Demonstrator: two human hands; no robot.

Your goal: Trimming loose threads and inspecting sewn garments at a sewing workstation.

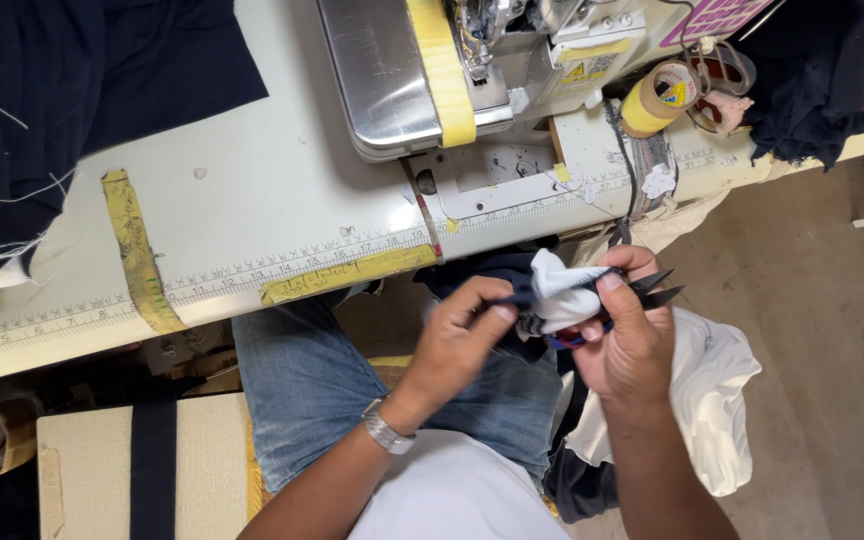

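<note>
My left hand pinches the edge of a small white and dark blue fabric piece held above my lap. My right hand grips the same piece from the right side and also holds small black thread snips, whose blades point out to the right. The piece hangs just in front of the sewing table's front edge.
A sewing machine stands on the pale table, with dark fabric at the left and more at the right. A tape roll lies beside the machine. White cloth drapes off my right knee.
</note>
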